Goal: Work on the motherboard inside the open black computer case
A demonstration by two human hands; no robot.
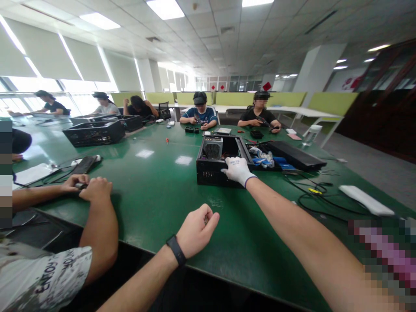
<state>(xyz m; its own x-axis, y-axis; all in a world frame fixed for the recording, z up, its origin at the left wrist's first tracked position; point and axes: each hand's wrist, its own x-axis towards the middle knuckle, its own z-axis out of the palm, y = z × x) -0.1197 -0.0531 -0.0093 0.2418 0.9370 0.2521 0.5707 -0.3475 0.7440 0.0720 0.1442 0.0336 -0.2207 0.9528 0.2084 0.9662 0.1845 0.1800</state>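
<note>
On the green table stands a black computer case (212, 178), open at the top, with a grey power supply unit (212, 148) inside. In a white glove, my right hand (239, 170) is closed over the near rim of the case, thumb on the outside; its other fingertips are partly hidden. My left hand (196, 227) is bare, with a black band on its wrist, and hovers nearer to me above the table edge. Its fingers are curled into a fist around something small that I cannot make out.
Right of the case lie blue-and-white gloves (261, 158), a long black panel (292, 155), black cables (308, 203) and a white bar (367, 200). A co-worker's hands (89, 186) are close on my left. Two people sit opposite. More black cases (94, 133) stand at the left.
</note>
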